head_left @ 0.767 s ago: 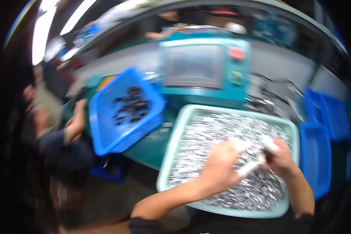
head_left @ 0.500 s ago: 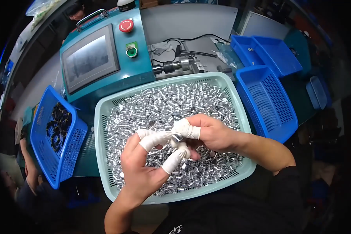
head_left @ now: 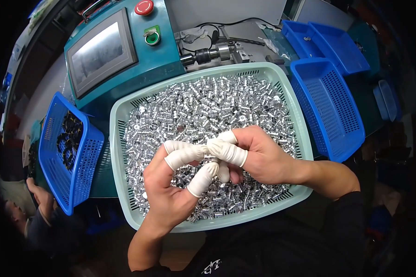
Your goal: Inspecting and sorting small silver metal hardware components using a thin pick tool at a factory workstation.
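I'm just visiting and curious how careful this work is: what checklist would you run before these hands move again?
1. White finger covers worn on both hands: ok.
2. Left hand and right hand over the pale green tray: ok.
3. Small metal parts within reach: ok, spread beneath the hands.
4. Piece firmly held: cannot tell; fingertips hide most of what lies between them.
5. Machine screen switched on: cannot tell, it looks grey with pale glare.
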Demonstrator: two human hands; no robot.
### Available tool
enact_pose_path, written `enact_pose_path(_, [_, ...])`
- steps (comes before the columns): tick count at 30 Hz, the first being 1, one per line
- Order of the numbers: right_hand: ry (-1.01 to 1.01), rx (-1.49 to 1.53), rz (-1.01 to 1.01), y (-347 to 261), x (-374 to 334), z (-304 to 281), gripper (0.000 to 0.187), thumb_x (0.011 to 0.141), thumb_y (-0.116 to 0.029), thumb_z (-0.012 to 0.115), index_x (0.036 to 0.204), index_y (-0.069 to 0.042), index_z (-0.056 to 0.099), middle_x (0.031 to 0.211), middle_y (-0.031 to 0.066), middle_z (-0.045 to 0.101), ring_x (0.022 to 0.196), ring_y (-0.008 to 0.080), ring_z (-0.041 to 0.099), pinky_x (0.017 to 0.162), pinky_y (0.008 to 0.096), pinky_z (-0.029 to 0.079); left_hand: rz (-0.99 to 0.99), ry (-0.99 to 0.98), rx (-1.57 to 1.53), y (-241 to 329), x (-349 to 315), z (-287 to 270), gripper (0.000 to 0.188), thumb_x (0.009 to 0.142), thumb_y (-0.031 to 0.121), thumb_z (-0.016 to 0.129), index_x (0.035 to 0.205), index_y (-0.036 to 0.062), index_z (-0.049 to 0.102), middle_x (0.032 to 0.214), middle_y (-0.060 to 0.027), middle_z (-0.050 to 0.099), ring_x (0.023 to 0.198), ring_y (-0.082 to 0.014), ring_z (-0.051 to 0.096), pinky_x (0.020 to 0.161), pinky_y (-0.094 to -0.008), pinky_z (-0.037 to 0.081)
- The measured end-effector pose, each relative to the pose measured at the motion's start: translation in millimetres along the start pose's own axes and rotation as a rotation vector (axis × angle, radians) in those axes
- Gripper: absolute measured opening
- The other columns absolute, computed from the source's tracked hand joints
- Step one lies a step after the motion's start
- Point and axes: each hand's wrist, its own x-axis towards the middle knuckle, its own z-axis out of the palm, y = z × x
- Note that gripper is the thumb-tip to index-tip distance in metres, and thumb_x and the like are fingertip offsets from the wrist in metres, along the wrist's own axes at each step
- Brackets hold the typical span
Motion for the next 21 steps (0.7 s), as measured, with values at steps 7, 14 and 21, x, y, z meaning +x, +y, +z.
enact_pose_path(7, [-0.015, 0.051, -0.055, 3.4, -1.7, -2.2, 0.025, 0.098, -0.019, 0.046, 0.097, -0.001, 0.062, 0.07, 0.0037, 0.061, 0.054, 0.0054, 0.052, 0.05, 0.019, 0.043, -0.041, -0.019, -0.066, -5.4, 2.5, 2.9, 0.024, 0.076, -0.001, 0.069, 0.1, -0.0006, 0.064, 0.085, -0.0104, 0.063, 0.073, -0.0161, 0.061, 0.065, -0.0255, 0.048])
enact_pose_path(14, [-0.013, 0.056, -0.014, 1.6, 1.1, -2.7, 0.025, 0.099, -0.019, 0.044, 0.1, 0.0, 0.061, 0.071, 0.0037, 0.061, 0.054, 0.0049, 0.052, 0.05, 0.0191, 0.042, -0.046, -0.005, -0.06, -7.3, 2.2, 4.3, 0.023, 0.078, 0.0, 0.067, 0.101, -0.0018, 0.064, 0.091, -0.0122, 0.063, 0.075, -0.0164, 0.06, 0.068, -0.0264, 0.048])
enact_pose_path(21, [-0.007, 0.05, -0.032, 1.0, 2.6, -2.9, 0.023, 0.098, -0.019, 0.047, 0.095, -0.001, 0.061, 0.071, 0.0032, 0.061, 0.054, 0.0043, 0.051, 0.05, 0.0185, 0.041, -0.067, -0.032, -0.074, -7.1, 5.2, 1.6, 0.031, 0.079, 0.001, 0.067, 0.109, -0.0023, 0.061, 0.09, -0.012, 0.062, 0.076, -0.0162, 0.059, 0.069, -0.0267, 0.047])
